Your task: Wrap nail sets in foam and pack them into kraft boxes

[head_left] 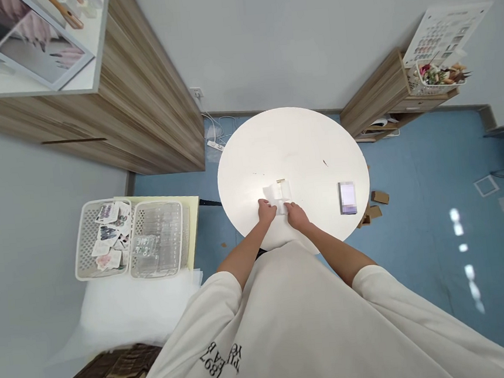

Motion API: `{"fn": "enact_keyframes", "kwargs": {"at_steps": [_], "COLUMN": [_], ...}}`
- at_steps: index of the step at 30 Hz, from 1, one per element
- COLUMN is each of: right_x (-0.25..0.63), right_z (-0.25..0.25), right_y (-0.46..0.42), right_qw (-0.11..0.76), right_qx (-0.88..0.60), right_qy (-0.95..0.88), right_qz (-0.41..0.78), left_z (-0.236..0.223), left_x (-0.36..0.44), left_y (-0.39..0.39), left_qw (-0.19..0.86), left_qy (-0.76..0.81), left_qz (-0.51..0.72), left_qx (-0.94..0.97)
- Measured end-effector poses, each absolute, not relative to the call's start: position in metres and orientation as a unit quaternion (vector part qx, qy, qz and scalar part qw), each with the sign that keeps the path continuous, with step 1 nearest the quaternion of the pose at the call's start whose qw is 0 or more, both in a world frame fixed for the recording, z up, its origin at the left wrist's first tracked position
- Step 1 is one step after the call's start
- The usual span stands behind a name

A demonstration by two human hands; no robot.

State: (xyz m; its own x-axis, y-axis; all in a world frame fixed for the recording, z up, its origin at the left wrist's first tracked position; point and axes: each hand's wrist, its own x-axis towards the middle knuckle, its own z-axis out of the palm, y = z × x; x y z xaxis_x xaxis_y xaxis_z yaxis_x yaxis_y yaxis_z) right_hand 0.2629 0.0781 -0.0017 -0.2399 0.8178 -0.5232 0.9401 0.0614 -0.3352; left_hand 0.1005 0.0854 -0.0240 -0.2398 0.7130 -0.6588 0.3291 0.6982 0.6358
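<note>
Both my hands rest on a round white table (301, 143) near its front edge. My left hand (266, 210) and my right hand (296, 214) are closed on the near edges of a small clear packet (279, 193) that lies flat on the table. A tiny tan piece sits at the packet's far edge. The fingers are too small to make out in detail.
A phone (347, 197) lies at the table's right. Left of me, two white baskets (81, 251) hold cards and clear packets on a yellow-green stand. Wooden cabinets stand at the back left (152, 115) and back right (380, 95). Cardboard pieces (374, 205) lie on the blue floor.
</note>
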Motion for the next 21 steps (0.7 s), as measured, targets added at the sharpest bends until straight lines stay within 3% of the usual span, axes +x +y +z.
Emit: {"fn": "enact_keyframes", "kwargs": {"at_steps": [21], "right_x": [0.29], "right_z": [-0.001], "right_y": [0.078], "right_qw": [-0.041], "right_qx": [0.602], "right_qy": [0.635], "right_qz": [-0.482], "left_z": [-0.018], "left_x": [0.143], "left_y": [0.084], "left_qw": [0.548], "left_qy": [0.69], "left_qz": [0.159], "left_qx": [0.445]}}
